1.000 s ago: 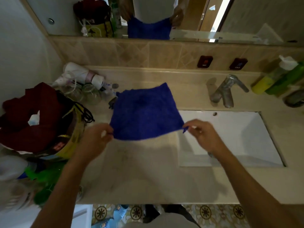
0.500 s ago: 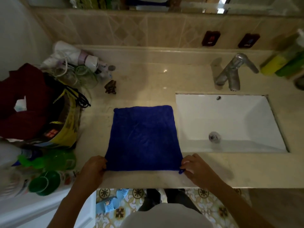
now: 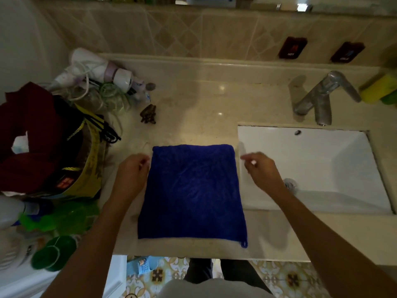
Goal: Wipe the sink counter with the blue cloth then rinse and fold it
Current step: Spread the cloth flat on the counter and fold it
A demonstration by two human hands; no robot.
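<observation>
The blue cloth (image 3: 192,192) lies spread flat on the beige counter (image 3: 193,108), just left of the white sink basin (image 3: 311,160). My left hand (image 3: 132,172) hovers beside the cloth's upper left corner, fingers loosely curled, holding nothing. My right hand (image 3: 261,168) is beside the upper right corner, over the sink's left rim, fingers apart and empty. Neither hand grips the cloth. A small loop tag sticks out at the cloth's lower right corner.
A chrome faucet (image 3: 322,97) stands behind the sink. At left are a hair dryer (image 3: 96,72), a yellow bag with dark red fabric (image 3: 53,143), green bottles (image 3: 55,239) and a small brown object (image 3: 148,114). Yellow-green bottles (image 3: 380,89) sit far right.
The cloth was held up by two corners, then laid flat on the counter. Both hands have let go of the near corners and moved up to the far corners.
</observation>
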